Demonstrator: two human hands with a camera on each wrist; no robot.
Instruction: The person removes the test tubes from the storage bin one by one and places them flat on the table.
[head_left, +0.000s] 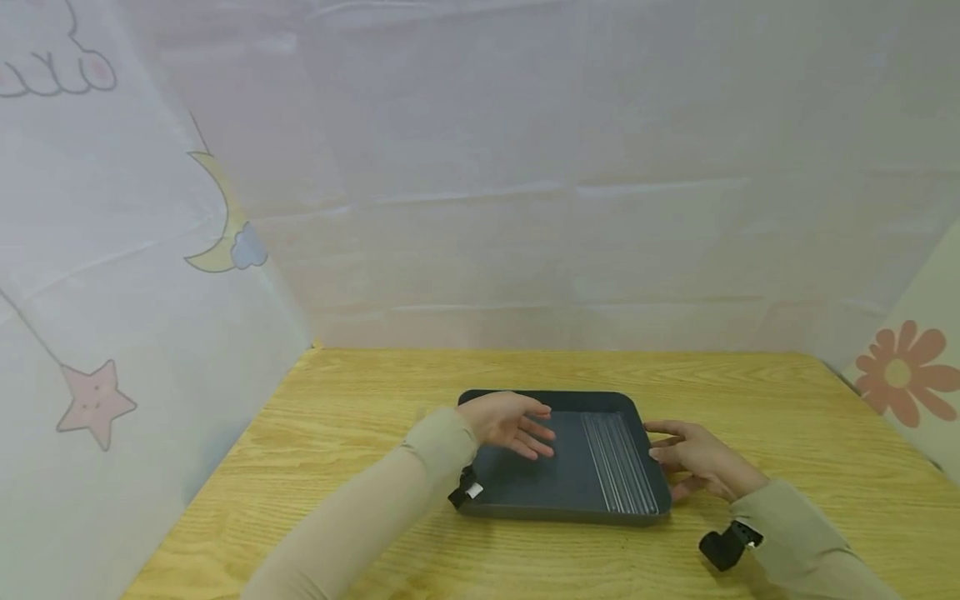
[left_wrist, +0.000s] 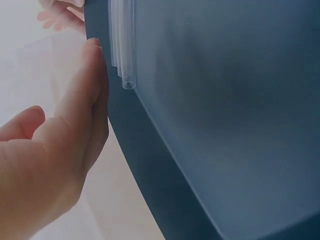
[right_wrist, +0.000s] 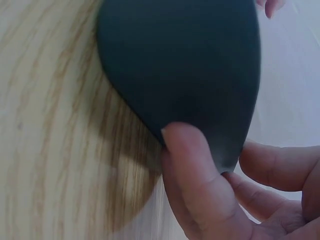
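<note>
A dark grey rectangular tray (head_left: 536,483) lies on the wooden table, with several clear tubes (head_left: 618,462) side by side along its right part. Over the tray's left part my left hand (head_left: 513,425) hovers with loosely spread fingers and holds nothing. In the left wrist view that left hand (left_wrist: 65,135) appears beside the tray's wall (left_wrist: 145,170), near the tube ends (left_wrist: 125,60). My right hand (head_left: 701,462) is at the tray's right side, its fingers against the outer wall. The right wrist view shows fingertips (right_wrist: 185,145) touching the wall (right_wrist: 180,65) near a corner.
The wooden table (head_left: 352,400) extends around the tray. Behind it hangs a pale creased backdrop (head_left: 525,208), and a printed sheet (head_left: 150,317) with a moon and star stands at left. A flower print (head_left: 896,373) is at right. Each wrist carries a small black camera (head_left: 723,547).
</note>
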